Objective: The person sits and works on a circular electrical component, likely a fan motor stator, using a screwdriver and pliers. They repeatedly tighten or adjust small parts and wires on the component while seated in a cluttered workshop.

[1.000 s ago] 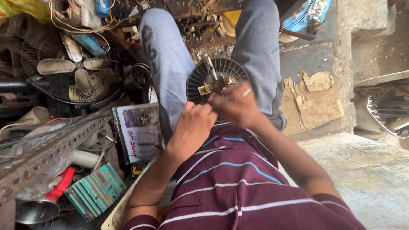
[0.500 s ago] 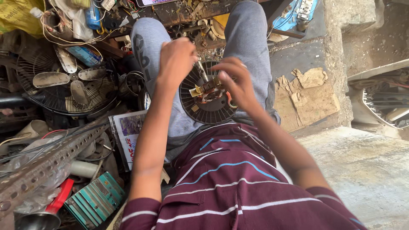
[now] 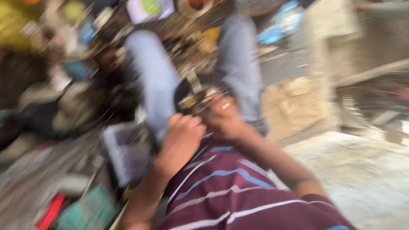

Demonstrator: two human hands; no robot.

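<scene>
The view is heavily blurred. A round dark fan motor part [image 3: 187, 91] with brass-coloured pieces lies in my lap between my jean-clad knees. My right hand [image 3: 226, 119] rests against its near right edge, fingers curled on it, a ring showing. My left hand [image 3: 181, 136] sits just below and left of the part, fingers bent; whether it holds anything cannot be made out. A thin metal piece [image 3: 194, 81] sticks up from the part.
Cluttered scrap lies to the left: a printed booklet [image 3: 125, 149], a red-handled tool [image 3: 51, 211], a teal box [image 3: 87, 211]. Torn cardboard [image 3: 296, 104] lies on the concrete floor at right. A pale concrete block [image 3: 332, 30] stands at the back right.
My left hand has dropped from the far top of the motor part back toward my body. The view has swung and blurred.
</scene>
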